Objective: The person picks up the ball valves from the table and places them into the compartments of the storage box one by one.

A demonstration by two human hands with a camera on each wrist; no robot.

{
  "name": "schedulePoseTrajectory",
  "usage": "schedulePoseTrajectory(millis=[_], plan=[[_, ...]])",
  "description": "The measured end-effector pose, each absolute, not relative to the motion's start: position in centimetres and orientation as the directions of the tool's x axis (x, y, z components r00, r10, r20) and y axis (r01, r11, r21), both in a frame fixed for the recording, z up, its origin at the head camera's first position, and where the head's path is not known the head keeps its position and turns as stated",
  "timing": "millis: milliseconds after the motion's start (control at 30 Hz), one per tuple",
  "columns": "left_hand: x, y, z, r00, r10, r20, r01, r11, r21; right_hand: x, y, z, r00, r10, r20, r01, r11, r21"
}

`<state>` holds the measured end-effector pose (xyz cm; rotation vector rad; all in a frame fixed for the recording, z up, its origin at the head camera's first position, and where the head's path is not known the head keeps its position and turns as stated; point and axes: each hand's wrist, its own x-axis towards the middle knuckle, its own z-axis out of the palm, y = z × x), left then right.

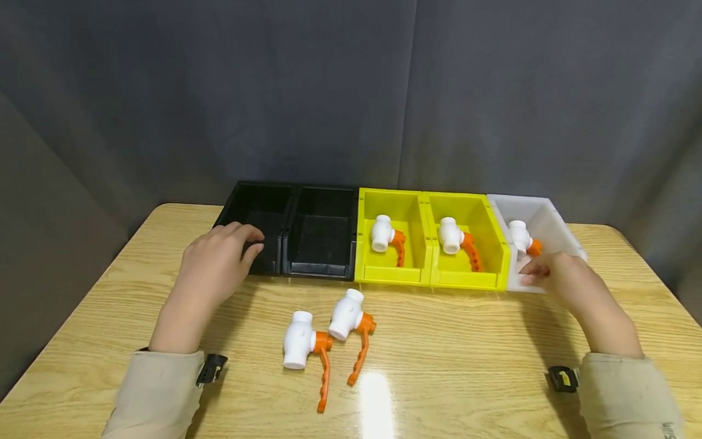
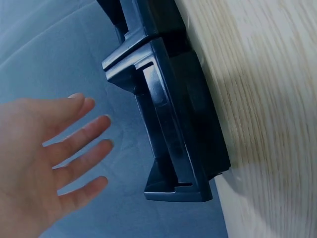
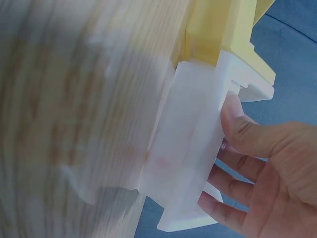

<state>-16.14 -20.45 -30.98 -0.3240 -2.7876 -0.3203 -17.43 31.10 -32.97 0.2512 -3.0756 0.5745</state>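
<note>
Loose valve no. 1 (image 1: 298,342) and loose valve no. 2 (image 1: 346,315) lie on the counter (image 1: 455,366), wearer's side of the bin row. Governing relation, I judge: both sit to the R of, and closer to the body than, the L grip (image 1: 216,262), which is the nearer; R grip (image 1: 573,283) is well apart. No. 1: body axis approx. fore-aft, lever toward wearer. No. 2: body canted, far end to R; lever toward wearer, slightly L.

Grip status: L grip released, fingers loosely bent, nothing held, beside the outer black bin (image 1: 262,201). R grip reads released to me; thumb at the front edge of the white bin (image 1: 555,221). Fingertips part. hidden; contact w/ contents can't be confirmed.

Bins, L to R: outer black bin (part. covered by L grip); inner black bin (image 1: 320,238), dark inside; L yellow bin (image 1: 389,275) w/ 1 valve (image 1: 382,234); R yellow bin (image 1: 468,280) w/ 1 valve (image 1: 451,236); white bin w/ 1 valve (image 1: 518,235), just beyond R grip, lever part. obscured.
</note>
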Motion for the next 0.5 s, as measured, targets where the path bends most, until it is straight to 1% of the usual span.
schedulePoseTrajectory(millis=[300,500], plan=[[-15.2,-19.9,-30.4,-0.897,0.157,0.413,0.261,0.942,0.209,-17.4,31.0,-33.1,-0.991,-0.135,0.014,-0.132,0.925,-0.356],[-14.4,-19.1,-30.8,-0.871,0.213,0.442,0.301,0.943,0.139,-17.4,30.9,-32.9,-0.99,-0.138,0.011,-0.133,0.926,-0.353]])
